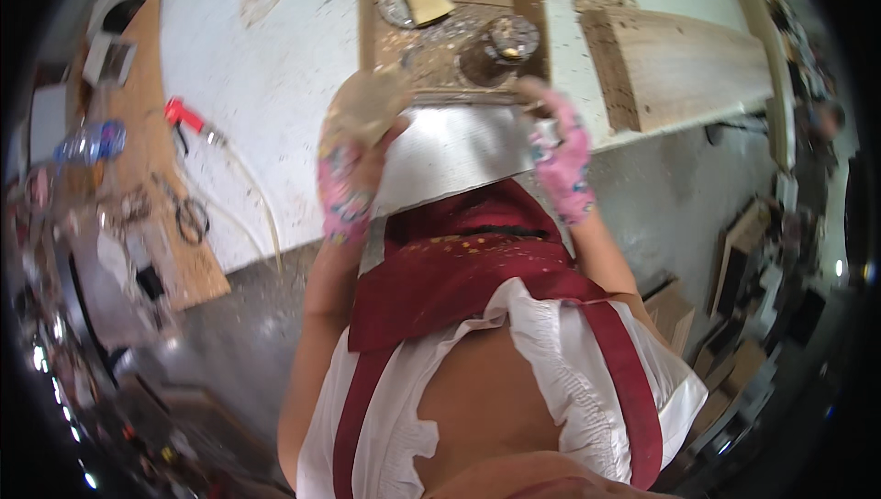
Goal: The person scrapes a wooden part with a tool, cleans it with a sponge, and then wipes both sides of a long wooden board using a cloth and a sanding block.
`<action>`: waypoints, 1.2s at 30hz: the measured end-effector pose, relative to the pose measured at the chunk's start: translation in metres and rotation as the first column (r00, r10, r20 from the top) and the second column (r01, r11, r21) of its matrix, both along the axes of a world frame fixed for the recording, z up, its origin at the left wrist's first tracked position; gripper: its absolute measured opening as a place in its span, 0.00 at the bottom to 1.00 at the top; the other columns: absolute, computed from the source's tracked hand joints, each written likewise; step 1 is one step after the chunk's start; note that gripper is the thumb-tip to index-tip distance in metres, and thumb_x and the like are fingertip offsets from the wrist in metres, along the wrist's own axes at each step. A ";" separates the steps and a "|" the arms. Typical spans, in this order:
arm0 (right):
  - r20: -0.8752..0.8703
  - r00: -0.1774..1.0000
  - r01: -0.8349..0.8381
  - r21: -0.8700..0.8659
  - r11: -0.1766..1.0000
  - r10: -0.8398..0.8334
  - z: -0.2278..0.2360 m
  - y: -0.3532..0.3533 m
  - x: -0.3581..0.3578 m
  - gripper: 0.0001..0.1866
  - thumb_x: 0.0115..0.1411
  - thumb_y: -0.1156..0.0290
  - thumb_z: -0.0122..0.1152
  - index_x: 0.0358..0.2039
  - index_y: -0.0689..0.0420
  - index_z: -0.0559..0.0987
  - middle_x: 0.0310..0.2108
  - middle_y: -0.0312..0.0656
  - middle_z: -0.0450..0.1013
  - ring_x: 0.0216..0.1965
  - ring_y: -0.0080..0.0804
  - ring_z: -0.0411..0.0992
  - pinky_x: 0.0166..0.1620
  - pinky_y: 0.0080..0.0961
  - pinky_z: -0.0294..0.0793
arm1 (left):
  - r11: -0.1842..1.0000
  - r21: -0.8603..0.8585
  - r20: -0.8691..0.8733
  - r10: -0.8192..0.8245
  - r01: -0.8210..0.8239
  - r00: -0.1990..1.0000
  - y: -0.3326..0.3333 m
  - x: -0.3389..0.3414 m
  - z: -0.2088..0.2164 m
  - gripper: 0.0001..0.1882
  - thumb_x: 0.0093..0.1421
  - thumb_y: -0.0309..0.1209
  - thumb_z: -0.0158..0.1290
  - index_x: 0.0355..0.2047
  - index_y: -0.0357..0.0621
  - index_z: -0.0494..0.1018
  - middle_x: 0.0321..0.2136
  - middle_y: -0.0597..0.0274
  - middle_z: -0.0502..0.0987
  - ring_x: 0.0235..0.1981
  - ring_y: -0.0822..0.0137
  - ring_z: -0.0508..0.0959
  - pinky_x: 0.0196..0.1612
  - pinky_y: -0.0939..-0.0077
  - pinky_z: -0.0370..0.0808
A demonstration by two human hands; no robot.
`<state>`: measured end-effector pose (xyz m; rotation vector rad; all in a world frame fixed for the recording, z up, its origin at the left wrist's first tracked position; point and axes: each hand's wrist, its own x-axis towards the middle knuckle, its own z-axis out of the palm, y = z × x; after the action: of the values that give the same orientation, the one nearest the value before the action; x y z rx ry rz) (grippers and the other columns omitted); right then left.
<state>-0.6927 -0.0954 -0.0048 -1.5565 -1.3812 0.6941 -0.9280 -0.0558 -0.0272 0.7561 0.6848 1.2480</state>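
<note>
Left hand (353,173) grasped a tan piece (367,104); right hand (562,155) had curled fingers, well apart from it.

The tan piece sat at the left hand's fingertips, pale, rounded and blurred; whether the right hand held anything, one cannot tell. Between the hands, a shiny metal sheet (450,155) lay along the near edge of the white worktop (275,67). Beyond stood a brown tray (538,3), open room to its left before an air hose (246,168), a wooden block (688,63) to its right.
</note>
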 end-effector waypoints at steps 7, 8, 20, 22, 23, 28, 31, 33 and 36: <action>0.682 0.679 -0.349 -0.023 0.937 0.270 0.018 0.077 0.054 0.40 0.47 0.53 0.64 0.60 0.47 0.60 0.58 0.47 0.59 0.60 0.48 0.55 0.60 0.42 0.57 | 0.999 0.005 0.218 0.048 -0.051 0.975 0.008 0.079 0.017 0.47 0.43 0.32 0.65 0.61 0.39 0.51 0.57 0.50 0.61 0.58 0.54 0.63 0.59 0.62 0.66; 0.707 0.625 -0.401 -0.073 0.913 0.332 0.016 0.084 0.061 0.40 0.47 0.54 0.64 0.60 0.47 0.61 0.57 0.48 0.59 0.60 0.49 0.56 0.60 0.42 0.58 | 0.996 -0.010 0.209 0.087 -0.087 0.974 0.005 0.090 0.021 0.47 0.43 0.30 0.65 0.61 0.39 0.51 0.57 0.50 0.61 0.58 0.55 0.64 0.59 0.62 0.65; 0.605 0.552 -0.688 -0.057 0.724 0.573 0.028 0.125 0.107 0.25 0.52 0.55 0.59 0.50 0.48 0.68 0.46 0.47 0.67 0.49 0.46 0.66 0.49 0.40 0.68 | 0.883 -0.005 0.232 0.457 -0.469 0.859 -0.062 0.187 0.029 0.49 0.40 0.20 0.63 0.62 0.36 0.49 0.54 0.48 0.63 0.55 0.53 0.66 0.57 0.63 0.69; 0.595 0.616 -0.668 0.048 0.743 0.516 0.046 0.127 0.120 0.24 0.51 0.58 0.60 0.49 0.48 0.69 0.45 0.44 0.68 0.47 0.41 0.68 0.48 0.36 0.69 | 0.859 -0.064 0.200 0.510 -0.508 0.836 -0.072 0.186 0.027 0.48 0.41 0.21 0.63 0.61 0.35 0.50 0.54 0.47 0.62 0.55 0.52 0.66 0.54 0.68 0.70; 0.571 0.649 -0.656 0.084 0.750 0.503 0.057 0.129 0.128 0.25 0.50 0.60 0.62 0.50 0.49 0.70 0.45 0.43 0.68 0.46 0.40 0.68 0.48 0.35 0.70 | 0.851 -0.112 0.220 0.525 -0.513 0.822 -0.079 0.180 0.020 0.48 0.41 0.22 0.64 0.61 0.35 0.51 0.54 0.50 0.62 0.56 0.51 0.65 0.58 0.64 0.66; 0.122 0.909 -0.416 0.288 0.863 0.398 0.103 0.161 0.220 0.26 0.48 0.56 0.64 0.45 0.55 0.73 0.38 0.50 0.73 0.43 0.44 0.71 0.47 0.36 0.70 | 0.832 -0.170 0.170 0.553 -0.529 0.815 -0.081 0.172 0.006 0.44 0.40 0.20 0.62 0.58 0.33 0.54 0.55 0.49 0.61 0.57 0.49 0.64 0.62 0.60 0.63; 0.132 0.980 -0.194 0.451 0.871 0.149 0.089 0.214 0.245 0.30 0.48 0.61 0.67 0.52 0.53 0.71 0.50 0.46 0.66 0.51 0.38 0.65 0.54 0.30 0.64 | 0.857 -0.103 0.215 0.515 -0.505 0.830 -0.070 0.178 0.008 0.43 0.41 0.17 0.60 0.58 0.32 0.54 0.55 0.48 0.61 0.56 0.50 0.65 0.59 0.62 0.68; 0.381 0.925 -0.138 0.384 0.913 -0.020 0.059 0.252 0.268 0.30 0.45 0.61 0.69 0.50 0.53 0.73 0.42 0.45 0.71 0.46 0.32 0.69 0.47 0.25 0.70 | 0.852 -0.109 0.210 0.524 -0.513 0.826 -0.058 0.186 0.019 0.44 0.40 0.17 0.61 0.59 0.36 0.53 0.52 0.49 0.63 0.55 0.51 0.66 0.54 0.62 0.73; 0.675 0.734 -0.166 0.289 0.943 -0.078 0.010 0.295 0.268 0.31 0.46 0.54 0.66 0.50 0.55 0.73 0.40 0.52 0.72 0.45 0.42 0.70 0.49 0.32 0.69 | 0.882 -0.073 0.219 0.470 -0.466 0.855 -0.049 0.176 0.016 0.47 0.39 0.18 0.62 0.61 0.42 0.52 0.50 0.51 0.65 0.54 0.51 0.68 0.50 0.62 0.76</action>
<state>-0.4245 0.1993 0.0056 -1.5576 -1.9557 -0.1441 -0.7520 -0.1052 -0.0109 0.4248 0.7090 1.7435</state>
